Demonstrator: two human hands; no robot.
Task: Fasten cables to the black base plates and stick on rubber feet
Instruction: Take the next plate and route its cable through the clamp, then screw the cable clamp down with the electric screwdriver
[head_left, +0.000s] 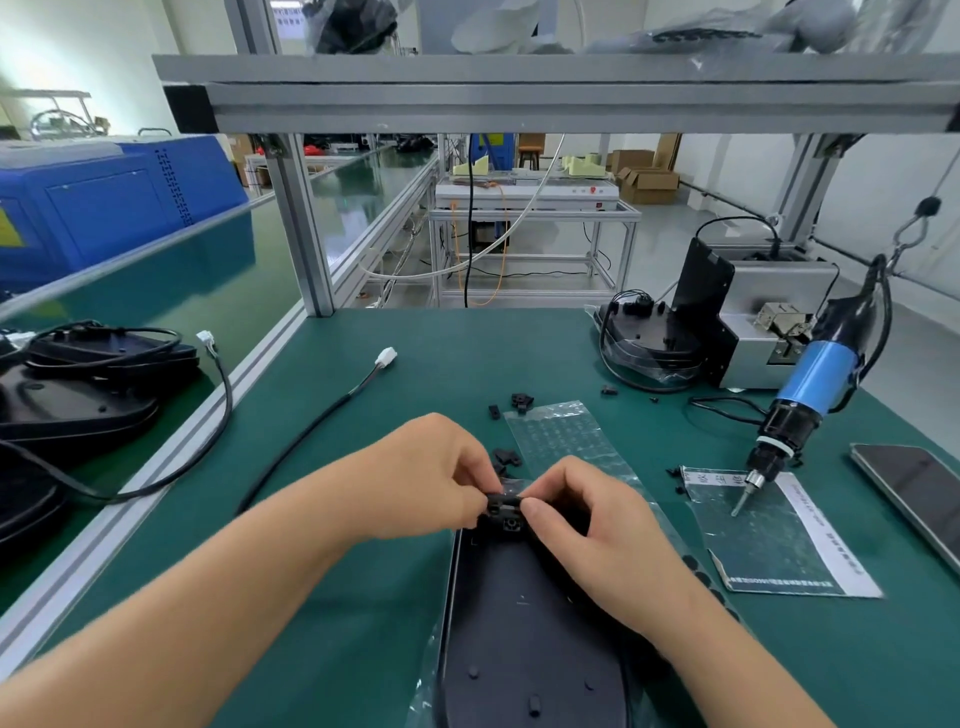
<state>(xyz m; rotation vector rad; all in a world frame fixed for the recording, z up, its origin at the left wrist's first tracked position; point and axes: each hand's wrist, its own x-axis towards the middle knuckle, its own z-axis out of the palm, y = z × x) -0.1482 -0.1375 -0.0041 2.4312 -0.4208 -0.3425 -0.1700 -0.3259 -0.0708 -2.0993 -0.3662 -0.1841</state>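
Between the fingertips: a small black plastic cable clamp (503, 503), pinched by the left hand (431, 473) and right hand (587, 514).
Just below: far end of the long black plastic base plate (524, 623), lying on the green bench mat (363, 597).
Technique: probably seat the clamp squarely, pressing evenly from both sides.
Further out: black cable with white connector (385, 358), apart.

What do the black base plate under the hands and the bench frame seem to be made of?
Base plate: probably moulded plastic, matte black, with small raised studs formed in its surface. Bench frame: likely aluminium, silver-grey with a dull sheen and long slotted grooves.
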